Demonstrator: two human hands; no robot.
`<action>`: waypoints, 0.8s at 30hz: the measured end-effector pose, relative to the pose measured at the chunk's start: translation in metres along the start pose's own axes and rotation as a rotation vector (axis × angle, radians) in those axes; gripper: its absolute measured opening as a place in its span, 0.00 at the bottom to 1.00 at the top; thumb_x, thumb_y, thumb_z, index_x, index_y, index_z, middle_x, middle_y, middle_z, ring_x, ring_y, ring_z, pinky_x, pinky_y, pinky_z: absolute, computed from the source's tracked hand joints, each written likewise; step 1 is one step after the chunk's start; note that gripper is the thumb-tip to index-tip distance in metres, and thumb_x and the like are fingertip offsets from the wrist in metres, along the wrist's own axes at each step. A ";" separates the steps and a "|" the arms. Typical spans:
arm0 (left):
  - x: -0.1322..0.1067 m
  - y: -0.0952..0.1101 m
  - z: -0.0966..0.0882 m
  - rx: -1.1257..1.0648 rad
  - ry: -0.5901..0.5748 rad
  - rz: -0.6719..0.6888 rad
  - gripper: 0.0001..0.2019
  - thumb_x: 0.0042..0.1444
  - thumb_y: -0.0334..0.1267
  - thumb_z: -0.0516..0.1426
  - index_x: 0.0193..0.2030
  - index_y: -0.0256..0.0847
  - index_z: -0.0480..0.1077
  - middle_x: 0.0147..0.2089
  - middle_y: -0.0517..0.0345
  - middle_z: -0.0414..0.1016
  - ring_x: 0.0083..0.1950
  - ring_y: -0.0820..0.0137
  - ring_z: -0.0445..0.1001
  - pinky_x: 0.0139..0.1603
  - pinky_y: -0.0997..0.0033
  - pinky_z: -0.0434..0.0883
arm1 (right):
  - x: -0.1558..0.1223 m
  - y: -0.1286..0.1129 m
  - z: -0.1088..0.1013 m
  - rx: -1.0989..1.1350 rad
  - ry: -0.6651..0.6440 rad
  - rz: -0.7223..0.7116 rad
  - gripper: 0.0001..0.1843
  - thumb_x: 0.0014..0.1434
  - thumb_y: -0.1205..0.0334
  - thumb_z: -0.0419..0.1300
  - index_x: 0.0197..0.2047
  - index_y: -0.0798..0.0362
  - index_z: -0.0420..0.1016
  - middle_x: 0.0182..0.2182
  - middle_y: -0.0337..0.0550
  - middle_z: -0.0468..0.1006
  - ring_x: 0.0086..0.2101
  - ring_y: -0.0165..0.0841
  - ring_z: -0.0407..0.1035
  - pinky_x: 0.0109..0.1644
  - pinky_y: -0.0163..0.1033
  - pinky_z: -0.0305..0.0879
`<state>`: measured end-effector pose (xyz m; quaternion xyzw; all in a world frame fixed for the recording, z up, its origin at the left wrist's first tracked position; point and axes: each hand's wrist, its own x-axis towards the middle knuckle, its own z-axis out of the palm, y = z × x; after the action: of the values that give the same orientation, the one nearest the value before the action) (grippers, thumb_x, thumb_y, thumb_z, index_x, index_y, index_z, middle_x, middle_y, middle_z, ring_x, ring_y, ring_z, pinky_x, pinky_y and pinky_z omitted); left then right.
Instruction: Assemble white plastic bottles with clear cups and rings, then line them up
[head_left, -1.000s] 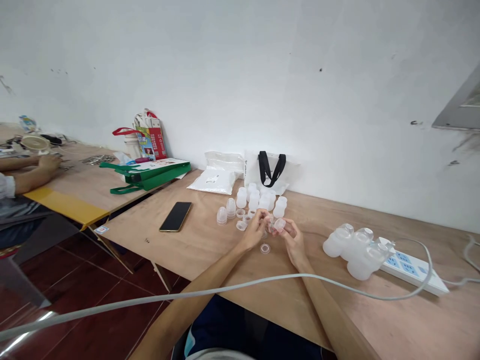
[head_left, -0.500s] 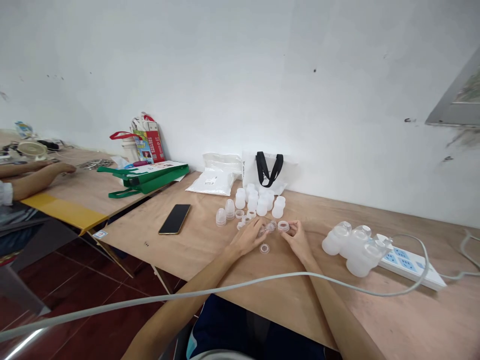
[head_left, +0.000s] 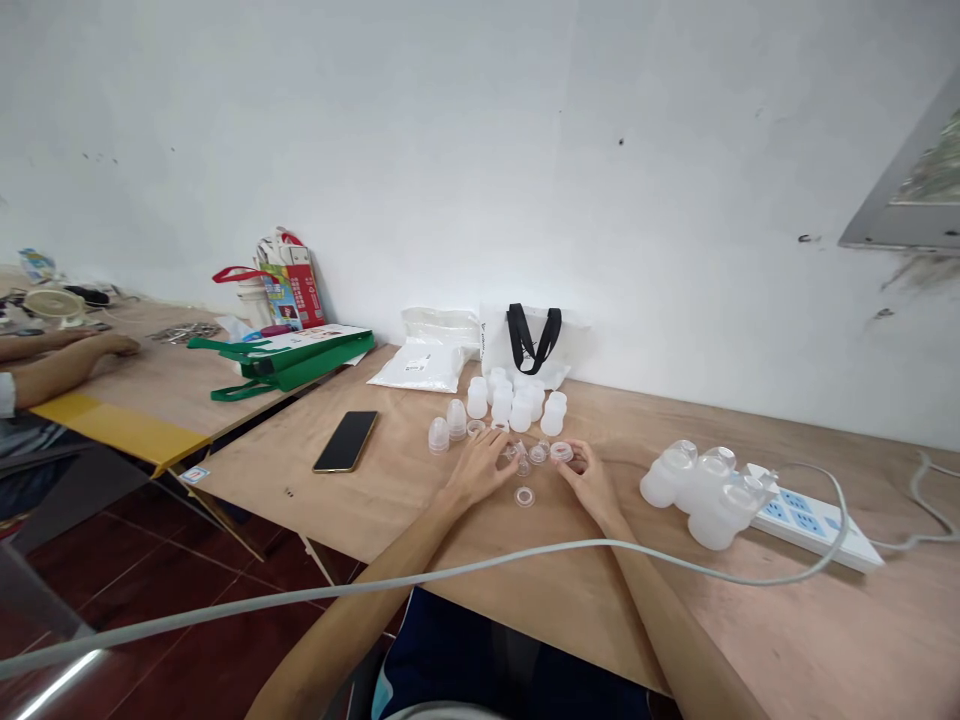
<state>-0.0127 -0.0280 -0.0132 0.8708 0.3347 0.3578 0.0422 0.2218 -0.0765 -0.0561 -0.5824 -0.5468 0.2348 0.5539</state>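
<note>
My left hand (head_left: 480, 465) rests low on the wooden table (head_left: 465, 540), fingers reaching among small clear plastic parts (head_left: 525, 455); I cannot make out whether it holds one. My right hand (head_left: 589, 475) is curled, its fingertips pinched on a small translucent ring cap (head_left: 561, 452). A loose clear ring (head_left: 524, 496) lies on the table between my wrists. Behind my hands stands a cluster of small white translucent bottles (head_left: 514, 400), with two dome caps (head_left: 448, 425) to their left.
Several larger translucent bottles (head_left: 701, 490) lie at the right beside a white power strip (head_left: 814, 525). A black phone (head_left: 346, 441) lies at the left. White bags (head_left: 480, 350) lean against the wall. Another person's arms (head_left: 60, 360) rest on the neighbouring table. A grey cable (head_left: 375, 590) crosses in front.
Both hands have come down from holding a part above the table to resting on it among the small parts. The view has shifted slightly.
</note>
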 end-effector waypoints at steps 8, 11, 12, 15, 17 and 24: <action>-0.012 -0.017 -0.007 0.019 0.101 -0.025 0.03 0.65 0.36 0.56 0.45 0.43 0.69 0.44 0.54 0.76 0.49 0.60 0.73 0.53 0.58 0.70 | -0.004 -0.010 0.001 0.004 0.002 -0.026 0.23 0.55 0.45 0.66 0.49 0.47 0.70 0.50 0.48 0.82 0.46 0.43 0.76 0.44 0.45 0.70; -0.017 -0.022 -0.009 -0.007 0.094 -0.022 0.03 0.66 0.36 0.56 0.46 0.43 0.68 0.45 0.54 0.75 0.49 0.61 0.73 0.52 0.59 0.71 | -0.010 -0.018 0.003 -0.036 0.004 -0.062 0.22 0.56 0.45 0.65 0.49 0.46 0.68 0.50 0.46 0.82 0.48 0.43 0.75 0.48 0.47 0.70; -0.019 -0.024 -0.011 -0.017 0.079 -0.011 0.04 0.66 0.37 0.56 0.46 0.43 0.68 0.45 0.54 0.75 0.49 0.61 0.73 0.52 0.59 0.71 | -0.012 -0.021 0.004 -0.063 0.002 -0.076 0.22 0.57 0.45 0.65 0.50 0.46 0.69 0.50 0.45 0.82 0.50 0.44 0.75 0.51 0.48 0.69; -0.027 -0.028 -0.019 -0.023 0.002 0.046 0.03 0.66 0.37 0.55 0.45 0.43 0.68 0.46 0.53 0.75 0.49 0.61 0.74 0.52 0.60 0.71 | -0.017 -0.026 0.009 -0.175 -0.022 -0.117 0.20 0.57 0.46 0.64 0.49 0.45 0.71 0.49 0.43 0.81 0.52 0.44 0.73 0.58 0.52 0.66; -0.033 -0.030 -0.025 -0.014 -0.062 0.095 0.04 0.66 0.37 0.54 0.45 0.42 0.68 0.47 0.52 0.76 0.49 0.61 0.74 0.52 0.60 0.70 | -0.018 -0.027 0.011 -0.248 -0.029 -0.139 0.19 0.57 0.46 0.64 0.49 0.45 0.72 0.49 0.43 0.81 0.52 0.45 0.73 0.60 0.53 0.64; -0.043 -0.036 -0.036 -0.021 -0.161 0.127 0.07 0.67 0.38 0.53 0.48 0.42 0.69 0.49 0.50 0.75 0.48 0.62 0.75 0.50 0.62 0.72 | -0.017 -0.023 0.011 -0.344 -0.060 -0.175 0.18 0.59 0.46 0.62 0.49 0.45 0.72 0.50 0.44 0.80 0.52 0.46 0.71 0.59 0.54 0.64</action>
<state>-0.0786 -0.0328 -0.0231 0.9157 0.2704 0.2921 0.0550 0.1991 -0.0920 -0.0440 -0.6114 -0.6436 0.1059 0.4481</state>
